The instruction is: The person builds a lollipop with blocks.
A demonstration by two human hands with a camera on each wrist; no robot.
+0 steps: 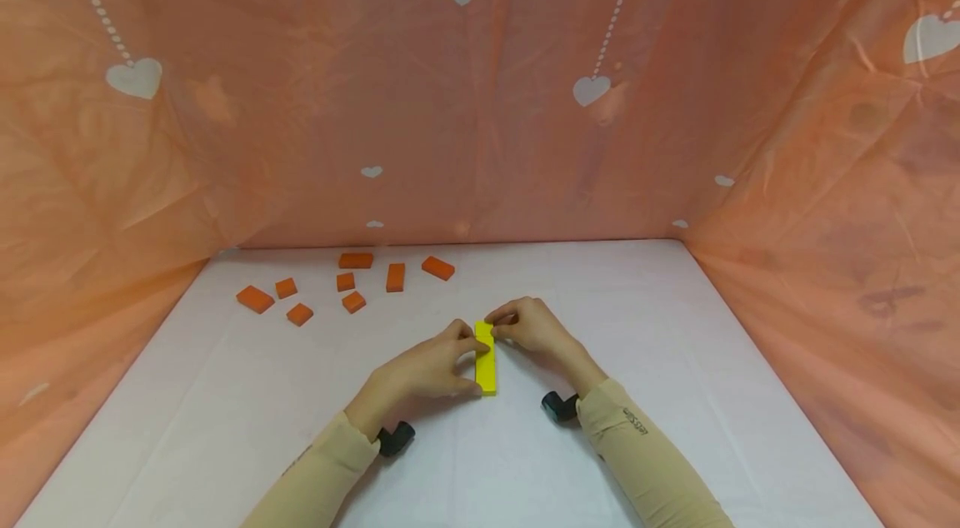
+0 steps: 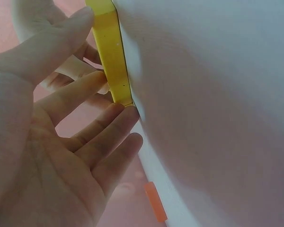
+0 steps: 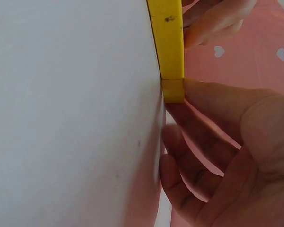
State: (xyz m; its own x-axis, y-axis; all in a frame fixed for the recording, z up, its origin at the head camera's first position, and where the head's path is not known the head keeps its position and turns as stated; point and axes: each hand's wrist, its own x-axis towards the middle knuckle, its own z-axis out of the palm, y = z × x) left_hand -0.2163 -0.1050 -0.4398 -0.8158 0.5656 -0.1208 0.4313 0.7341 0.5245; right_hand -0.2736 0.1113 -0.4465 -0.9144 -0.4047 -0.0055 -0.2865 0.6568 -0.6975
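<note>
A long yellow block [image 1: 486, 370] lies on the white table, pointing away from me. At its far end a short yellow block [image 1: 483, 329] stands in line with it, the two touching in the right wrist view. My left hand [image 1: 438, 363] holds the long block from the left, thumb at the near end and index finger reaching over it farther up. From the right, my right hand [image 1: 534, 325] pinches the short block [image 3: 173, 91] with thumb and index finger; its other fingers curl beside the table surface. The fingers partly cover both blocks.
Several orange blocks, some long such as this orange block [image 1: 255, 299] and some short such as this small orange block [image 1: 300, 314], lie scattered at the back left of the white table [image 1: 675, 428]. Pink curtains [image 1: 480, 112] with white hearts enclose the back and sides.
</note>
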